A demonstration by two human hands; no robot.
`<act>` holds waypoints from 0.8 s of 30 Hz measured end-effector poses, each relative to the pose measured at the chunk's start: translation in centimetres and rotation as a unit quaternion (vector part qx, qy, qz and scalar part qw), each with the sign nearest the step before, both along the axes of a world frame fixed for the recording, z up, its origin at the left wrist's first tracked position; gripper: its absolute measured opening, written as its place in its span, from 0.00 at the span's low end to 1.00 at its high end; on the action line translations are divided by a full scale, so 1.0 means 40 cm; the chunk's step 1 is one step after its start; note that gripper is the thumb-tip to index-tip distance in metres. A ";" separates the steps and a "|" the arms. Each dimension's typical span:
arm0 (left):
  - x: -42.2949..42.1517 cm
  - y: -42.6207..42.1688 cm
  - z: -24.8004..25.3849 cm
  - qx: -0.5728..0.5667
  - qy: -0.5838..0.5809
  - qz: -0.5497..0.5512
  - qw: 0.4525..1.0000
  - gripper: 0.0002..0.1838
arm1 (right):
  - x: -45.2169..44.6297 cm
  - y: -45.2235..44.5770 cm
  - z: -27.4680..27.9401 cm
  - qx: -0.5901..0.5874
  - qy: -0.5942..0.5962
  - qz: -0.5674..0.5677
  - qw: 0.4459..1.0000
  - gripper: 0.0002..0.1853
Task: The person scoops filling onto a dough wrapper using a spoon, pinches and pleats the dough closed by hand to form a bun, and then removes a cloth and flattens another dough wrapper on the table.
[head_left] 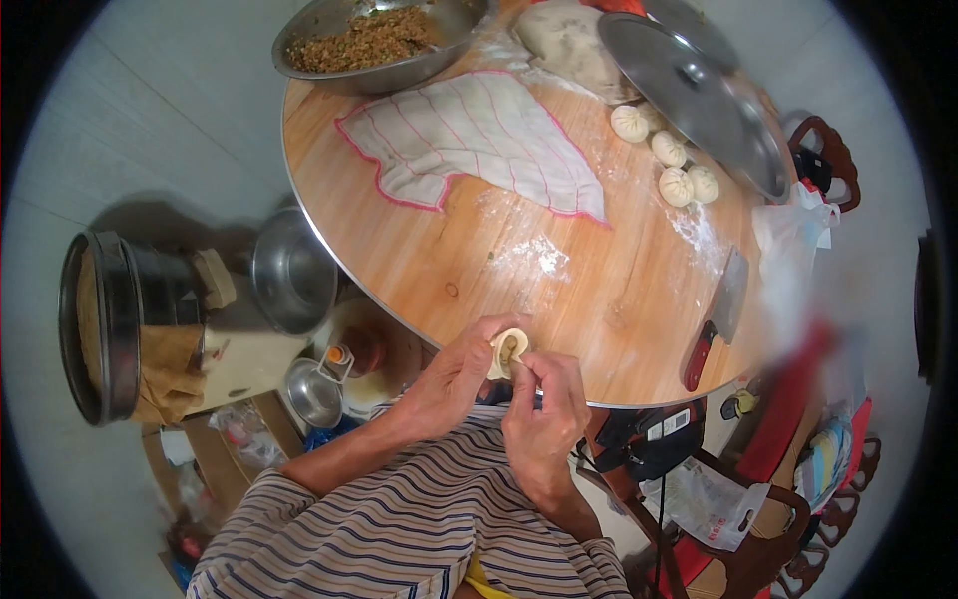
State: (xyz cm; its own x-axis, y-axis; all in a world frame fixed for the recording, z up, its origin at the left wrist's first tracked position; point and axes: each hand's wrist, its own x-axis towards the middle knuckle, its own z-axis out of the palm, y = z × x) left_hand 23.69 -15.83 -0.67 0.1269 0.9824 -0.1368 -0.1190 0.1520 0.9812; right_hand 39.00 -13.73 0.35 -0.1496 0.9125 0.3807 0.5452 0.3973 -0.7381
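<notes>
A small dough wrapper with filling inside, a half-closed bun point(510, 349), is held up over the near edge of the round table. Its rim is folded upward and the opening faces me. My left hand point(466, 367) cups it from the left side. Thumb and fingers of my right hand point(547, 404) pinch the rim on the right. Several pleated buns point(676, 186) sit at the table's right, beside a metal lid point(694, 85). At the back left stands a steel bowl point(379, 45) of minced filling point(364, 40).
On the wooden table point(419, 270) lie a white cloth with pink edging point(479, 140), scattered flour point(534, 258), a large dough lump point(574, 45) and a red-handled cleaver point(717, 324). A plastic bag point(788, 250) hangs at the right edge. Steamer pots point(130, 319) and a metal basin point(292, 270) stand left.
</notes>
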 end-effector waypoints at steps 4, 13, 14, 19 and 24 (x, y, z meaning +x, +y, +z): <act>0.008 0.007 -0.006 0.073 0.076 0.011 0.994 0.37 | 0.004 -0.005 -0.004 -0.019 0.015 0.004 1.000 0.07; 0.003 -0.002 -0.022 -0.007 -0.075 0.026 0.997 0.28 | 0.002 -0.003 0.003 -0.012 0.042 0.002 0.999 0.09; 0.003 -0.001 -0.021 -0.007 -0.075 0.026 0.997 0.28 | 0.002 -0.003 0.000 -0.012 0.042 0.002 0.999 0.09; -0.004 -0.002 -0.023 0.012 -0.069 0.021 0.997 0.30 | 0.002 -0.002 -0.002 0.000 0.056 0.013 0.998 0.10; -0.005 -0.003 -0.023 -0.044 -0.158 0.018 0.986 0.29 | -0.001 -0.004 0.006 -0.013 0.077 0.007 0.997 0.11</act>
State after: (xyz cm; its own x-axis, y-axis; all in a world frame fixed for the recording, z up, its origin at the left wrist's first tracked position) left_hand 23.48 -15.93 -1.57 0.1420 0.9731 -0.1812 -0.4232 0.2251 0.8776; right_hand 38.95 -13.87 0.60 -0.1045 0.9203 0.3769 0.4198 0.3844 -0.8222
